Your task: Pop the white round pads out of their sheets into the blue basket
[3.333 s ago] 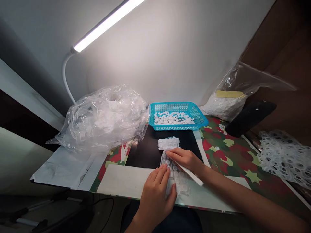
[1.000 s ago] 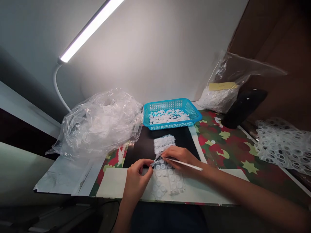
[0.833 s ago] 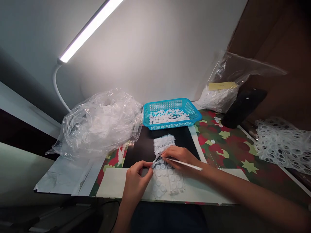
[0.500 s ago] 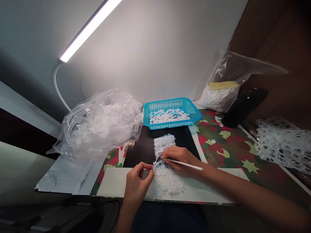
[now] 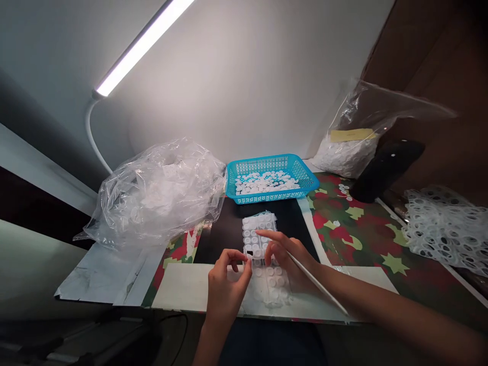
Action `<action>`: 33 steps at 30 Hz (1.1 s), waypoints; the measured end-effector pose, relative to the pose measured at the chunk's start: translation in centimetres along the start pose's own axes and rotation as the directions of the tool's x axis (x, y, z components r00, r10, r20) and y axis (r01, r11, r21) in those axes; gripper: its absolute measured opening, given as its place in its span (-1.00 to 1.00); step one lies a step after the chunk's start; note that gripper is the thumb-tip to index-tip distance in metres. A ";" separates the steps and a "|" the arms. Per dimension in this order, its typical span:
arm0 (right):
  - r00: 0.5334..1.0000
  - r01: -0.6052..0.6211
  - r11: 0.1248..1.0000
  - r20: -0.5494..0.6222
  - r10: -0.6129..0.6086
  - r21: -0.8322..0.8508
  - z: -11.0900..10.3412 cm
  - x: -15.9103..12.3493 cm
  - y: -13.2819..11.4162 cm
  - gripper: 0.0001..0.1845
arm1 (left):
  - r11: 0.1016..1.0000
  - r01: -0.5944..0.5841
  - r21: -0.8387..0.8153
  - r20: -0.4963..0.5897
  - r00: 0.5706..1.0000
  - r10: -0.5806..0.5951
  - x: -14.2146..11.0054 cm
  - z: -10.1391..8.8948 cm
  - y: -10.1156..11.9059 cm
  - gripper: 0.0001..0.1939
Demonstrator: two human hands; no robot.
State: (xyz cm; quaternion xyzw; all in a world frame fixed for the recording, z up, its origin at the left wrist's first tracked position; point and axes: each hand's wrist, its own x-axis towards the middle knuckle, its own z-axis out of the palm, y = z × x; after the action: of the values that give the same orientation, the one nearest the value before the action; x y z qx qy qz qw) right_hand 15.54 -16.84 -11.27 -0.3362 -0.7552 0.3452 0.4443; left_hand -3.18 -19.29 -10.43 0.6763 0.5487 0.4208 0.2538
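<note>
A strip of white and clear pieces with rows of round caps lies in front of me, partly covered by my hands. At the strip's left side, my left hand is closed in a pinch; whatever sits between thumb and forefinger is too small to name. A small black square gap shows just above those fingertips. My right hand hovers over the strip, forefinger stretched toward the upper caps. A thin white stick is held in that hand, slanting back across the wrist toward the table's front edge.
A blue plastic basket with many small white discs stands behind the strip. To the left bulges a clear plastic bag. At right are a filled clear bag, a black object and white ringed netting. A lamp shines above.
My right hand has lifted its fingers and straightened its forefinger, and the stick now points back toward me. My left hand has moved slightly right and up, still pinching.
</note>
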 end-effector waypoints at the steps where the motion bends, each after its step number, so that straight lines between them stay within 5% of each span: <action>1: 1.000 0.023 1.000 0.008 -0.022 -0.017 0.1 0.1 -0.1 -0.68 | 1.000 -0.018 0.018 -0.005 1.000 0.018 0.0 0.1 0.0 -0.92; 5: 0.999 0.034 0.999 0.030 -0.032 -0.040 0.3 0.5 -0.7 -0.84 | 0.991 -0.103 0.088 -0.011 0.995 0.104 -0.2 0.5 -0.1 -0.95; 13: 0.996 -0.067 0.998 0.062 0.067 0.002 0.4 0.7 -1.1 -0.78 | 0.967 -0.216 0.135 0.100 0.974 0.204 -0.4 0.5 -0.2 -0.89; 20: 0.994 -0.084 0.996 0.067 0.086 -0.025 0.5 0.7 -0.9 -0.78 | 0.986 -0.123 0.108 0.042 0.992 0.120 -0.1 0.0 0.0 -0.98; 26: 0.997 -0.015 0.995 0.069 0.022 -0.099 0.6 0.5 -0.7 -0.84 | 0.990 -0.079 0.113 0.129 0.990 0.064 0.7 0.2 0.0 -0.82; 33: 0.996 0.061 0.988 0.077 -0.050 -0.144 0.6 0.2 -0.3 -0.83 | 0.996 -0.048 0.071 0.071 0.997 0.043 0.9 0.5 -0.6 -0.79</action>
State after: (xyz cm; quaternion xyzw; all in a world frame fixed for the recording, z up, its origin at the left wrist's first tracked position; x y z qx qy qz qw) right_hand 14.82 -16.99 -11.14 -0.3339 -0.8033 0.2884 0.4001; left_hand -3.00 -18.24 -10.88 0.7115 0.5391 0.3825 0.2384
